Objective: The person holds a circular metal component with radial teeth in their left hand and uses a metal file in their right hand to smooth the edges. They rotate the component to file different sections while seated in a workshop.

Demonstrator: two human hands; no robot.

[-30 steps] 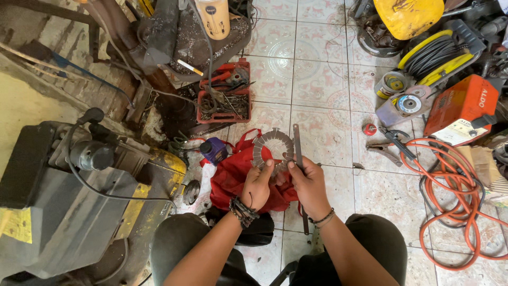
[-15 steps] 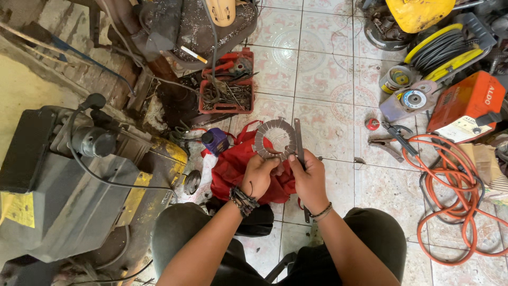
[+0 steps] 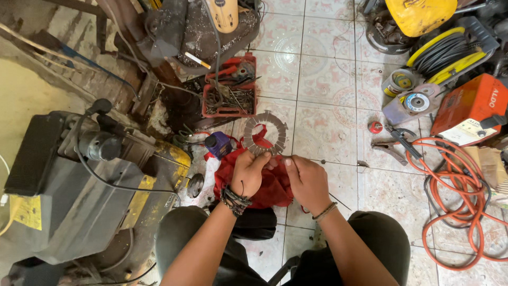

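Left hand (image 3: 248, 172) pinches the lower rim of a flat grey metal ring with slotted teeth (image 3: 265, 133), held up over the tiled floor (image 3: 323, 79); right hand (image 3: 307, 180) sits just beside it, fingers (image 3: 288, 163) curled at the ring's lower edge. Red cloth (image 3: 264, 182) lies beneath both hands; red plastic tray of tools (image 3: 231, 87) beyond.

Floor (image 3: 328, 79): pale patterned tiles, dusty, stained dark toward 11 o'clock. Red tool tray (image 3: 230, 87) full of bits sits at 11 o'clock of centre. Red cloth (image 3: 270, 182) lies at centre, small purple bottle (image 3: 218, 144) just beside it at 9 o'clock. Grey machine with yellow trim (image 3: 90, 185) fills the 9 o'clock side. Orange hose coil (image 3: 457, 201) lies at 3 o'clock; orange box-shaped unit (image 3: 468, 108) at 2 o'clock, angle grinder (image 3: 413, 103) beside it. Pliers (image 3: 391, 145) and small red cap (image 3: 375, 127) near 3 o'clock.
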